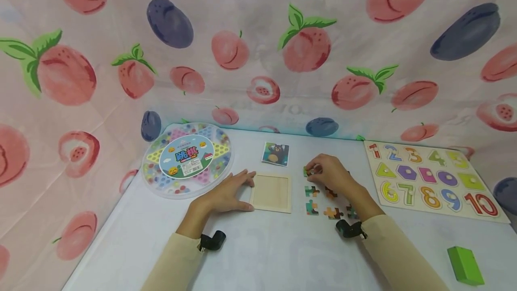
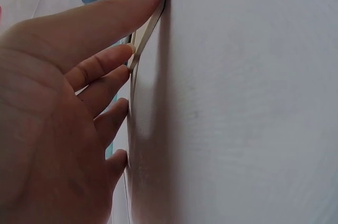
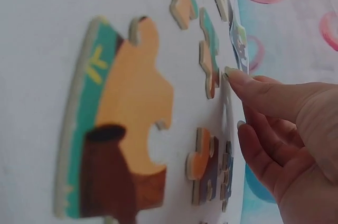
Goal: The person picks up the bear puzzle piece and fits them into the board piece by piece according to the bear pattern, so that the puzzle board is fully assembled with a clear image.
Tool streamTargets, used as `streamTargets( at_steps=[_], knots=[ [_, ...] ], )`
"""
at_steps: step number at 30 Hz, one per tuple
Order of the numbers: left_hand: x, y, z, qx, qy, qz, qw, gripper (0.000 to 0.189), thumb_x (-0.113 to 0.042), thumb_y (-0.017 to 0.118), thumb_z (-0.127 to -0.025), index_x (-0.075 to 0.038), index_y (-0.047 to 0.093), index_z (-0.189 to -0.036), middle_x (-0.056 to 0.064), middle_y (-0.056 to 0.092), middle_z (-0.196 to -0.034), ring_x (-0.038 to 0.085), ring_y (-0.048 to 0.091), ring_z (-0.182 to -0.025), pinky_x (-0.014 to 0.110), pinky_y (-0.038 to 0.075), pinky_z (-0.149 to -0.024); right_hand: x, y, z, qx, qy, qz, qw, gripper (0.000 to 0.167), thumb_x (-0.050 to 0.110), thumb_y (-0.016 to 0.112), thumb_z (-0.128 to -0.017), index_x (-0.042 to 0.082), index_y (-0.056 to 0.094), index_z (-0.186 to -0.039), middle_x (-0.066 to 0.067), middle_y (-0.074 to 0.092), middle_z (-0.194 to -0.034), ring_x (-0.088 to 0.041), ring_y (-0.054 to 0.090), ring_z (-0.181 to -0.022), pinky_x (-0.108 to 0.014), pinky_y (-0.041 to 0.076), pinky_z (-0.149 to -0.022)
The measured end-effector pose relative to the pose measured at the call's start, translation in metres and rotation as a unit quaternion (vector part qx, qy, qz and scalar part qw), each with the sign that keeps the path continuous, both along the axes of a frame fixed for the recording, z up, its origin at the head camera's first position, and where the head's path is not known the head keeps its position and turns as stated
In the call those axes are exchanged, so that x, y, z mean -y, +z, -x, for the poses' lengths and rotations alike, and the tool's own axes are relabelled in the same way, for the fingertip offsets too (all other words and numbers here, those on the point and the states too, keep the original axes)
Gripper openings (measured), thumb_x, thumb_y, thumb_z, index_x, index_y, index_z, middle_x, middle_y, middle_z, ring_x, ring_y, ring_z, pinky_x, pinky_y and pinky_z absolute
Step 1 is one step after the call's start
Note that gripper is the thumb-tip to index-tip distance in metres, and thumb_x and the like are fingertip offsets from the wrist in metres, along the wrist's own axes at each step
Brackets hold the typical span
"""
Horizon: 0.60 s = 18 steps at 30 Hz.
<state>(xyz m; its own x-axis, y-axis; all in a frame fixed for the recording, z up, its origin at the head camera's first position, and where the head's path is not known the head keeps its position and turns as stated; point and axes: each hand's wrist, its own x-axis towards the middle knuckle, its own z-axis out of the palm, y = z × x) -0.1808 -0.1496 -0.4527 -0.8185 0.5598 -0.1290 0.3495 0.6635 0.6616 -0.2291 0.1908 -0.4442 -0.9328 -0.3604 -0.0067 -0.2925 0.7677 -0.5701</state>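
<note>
**Light fingers on a corner piece, a steady hand at the tray**

Our left hand (image 1: 228, 194) is spread, thumb and fingers apart and mostly straight, bracing the left side of the wooden tray (image 1: 271, 192). Our right hand (image 1: 332, 172) bends over the far-left puzzle piece (image 1: 305, 171), thumb and fingertips right at it; whether they pinch it, we cannot tell. Our two hands are well apart, with the tray between them.

We judge the step in hand to be a pick-up. We would do well to take the piece by opposite edges, clear of its knobs, and raise it straight, without dragging. The other puzzle pieces (image 1: 333, 213) lie close by in loose rows under our right wrist and forearm, so a low sleeve could sweep them. Light contact on the left should be enough; a hard push might slide the tray.

Beyond the tray, the picture card (image 1: 275, 153) lies face up with its bear, handy for checking which way a piece turns. The round game board (image 1: 186, 165) lies past our left hand, the number board (image 1: 416, 183) off to the right, and a green block (image 1: 465, 265) nearer us.
</note>
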Motion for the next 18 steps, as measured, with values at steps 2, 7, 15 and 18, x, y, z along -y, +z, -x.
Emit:
streamTargets(
  at_steps=[2, 7, 15, 18],
  knots=[
    [0.0, 0.0, 0.0, 0.0, -0.002, 0.0, 1.0, 0.053, -0.031, 0.085, -0.082, -0.013, 0.057, -0.123, 0.009, 0.038, -0.166, 0.032, 0.019, -0.161, 0.06, 0.009, -0.131, 0.001, 0.001, -0.001, 0.002, -0.007, -0.001, 1.0, 0.025, 0.014, 0.082, -0.085, 0.009, 0.077, -0.109, -0.01, 0.071, -0.11, -0.024, 0.069, -0.099, -0.041, 0.061, -0.086],
    [0.001, 0.0, 0.0, 0.001, -0.001, 0.0, 1.0, 0.053, -0.031, 0.085, -0.081, -0.013, 0.057, -0.123, 0.009, 0.038, -0.166, 0.032, 0.019, -0.161, 0.06, 0.009, -0.131, 0.006, 0.004, -0.002, -0.006, -0.008, -0.001, 1.0, 0.027, 0.017, 0.081, -0.086, 0.01, 0.078, -0.111, -0.008, 0.075, -0.105, -0.022, 0.07, -0.095, -0.041, 0.061, -0.085],
    [0.001, -0.001, 0.001, 0.005, 0.001, 0.001, 1.0, 0.053, -0.032, 0.085, -0.082, -0.015, 0.057, -0.123, 0.007, 0.037, -0.166, 0.031, 0.017, -0.161, 0.057, 0.008, -0.132, 0.022, 0.006, -0.006, -0.008, -0.004, 0.018, 0.9998, 0.027, 0.022, 0.079, -0.089, 0.012, 0.078, -0.113, -0.006, 0.077, -0.108, -0.018, 0.071, -0.093, -0.037, 0.061, -0.082],
    [0.001, -0.001, 0.002, 0.002, 0.001, 0.002, 1.0, 0.053, -0.032, 0.085, -0.082, -0.015, 0.057, -0.123, 0.007, 0.038, -0.166, 0.032, 0.018, -0.161, 0.058, 0.008, -0.132, 0.028, 0.006, -0.007, -0.005, -0.001, 0.031, 0.9995, 0.026, 0.021, 0.079, -0.088, 0.012, 0.078, -0.113, -0.007, 0.077, -0.112, -0.018, 0.072, -0.093, -0.034, 0.061, -0.08]
  ],
)
